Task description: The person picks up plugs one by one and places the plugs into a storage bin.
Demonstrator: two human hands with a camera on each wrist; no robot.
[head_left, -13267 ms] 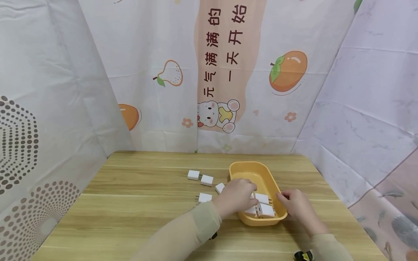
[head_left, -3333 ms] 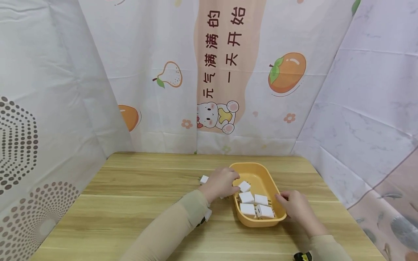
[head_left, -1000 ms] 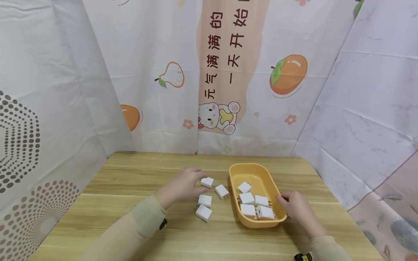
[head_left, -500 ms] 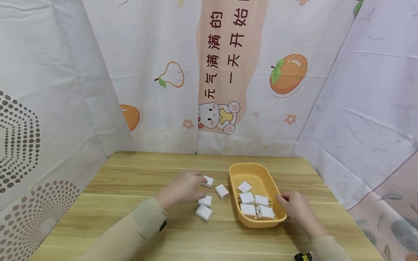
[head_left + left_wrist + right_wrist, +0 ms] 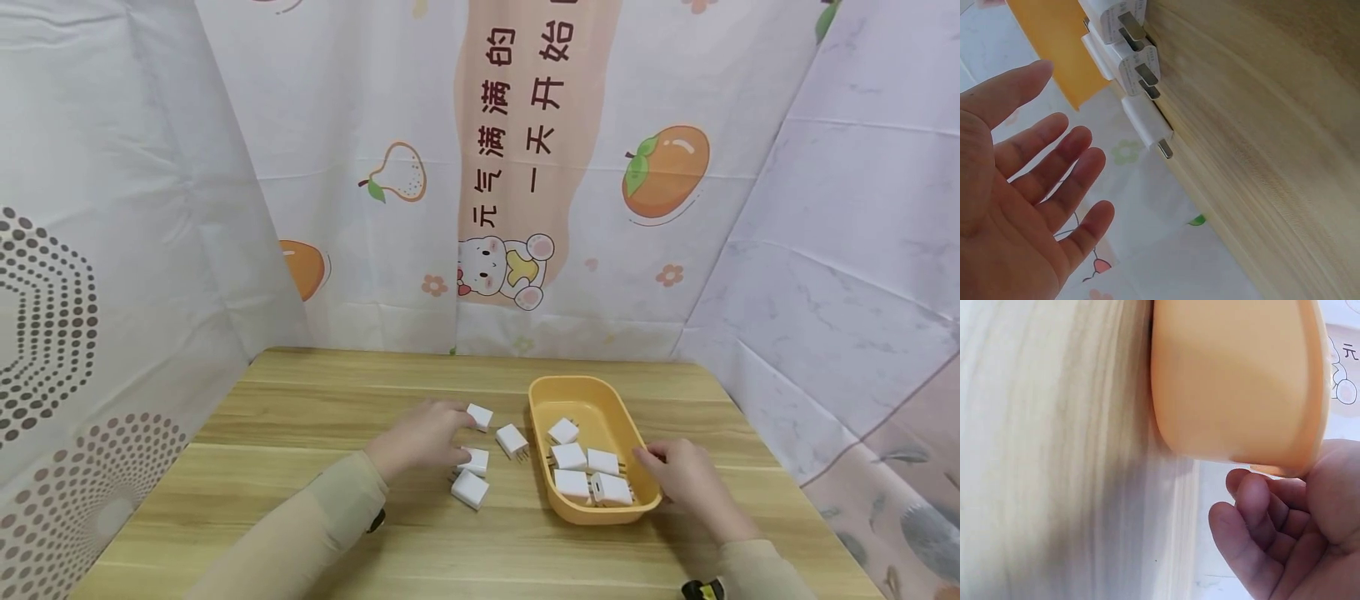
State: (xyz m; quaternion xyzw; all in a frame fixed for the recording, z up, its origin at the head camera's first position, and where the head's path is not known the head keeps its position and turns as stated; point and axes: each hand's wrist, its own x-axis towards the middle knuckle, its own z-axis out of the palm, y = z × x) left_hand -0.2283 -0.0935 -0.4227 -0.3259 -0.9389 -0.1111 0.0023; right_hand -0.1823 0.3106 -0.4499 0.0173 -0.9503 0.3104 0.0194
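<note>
Several white charger plugs lie on the wooden table, among them a back one [image 5: 479,417], one beside the bin [image 5: 512,440] and a front one [image 5: 470,489]. My left hand [image 5: 427,435] hovers low at their left side, its fingertips near the back plug and the one in front of it. In the left wrist view this hand [image 5: 1029,187] has its fingers loosely spread, with nothing in them, apart from the plugs [image 5: 1138,69]. My right hand [image 5: 686,475] pinches the right rim of a yellow plastic bin [image 5: 573,383], which holds several more plugs [image 5: 568,457].
The wooden table [image 5: 315,467] extends to the left and in front of the plugs. Printed curtains [image 5: 352,250] hang behind it and along both sides. A black wrist strap [image 5: 702,589] shows by the right sleeve.
Since the oldest frame, one plug has gone from the table's back left into the bin. My left hand has moved left from the bin and lately sunk slightly. The right hand keeps its hold.
</note>
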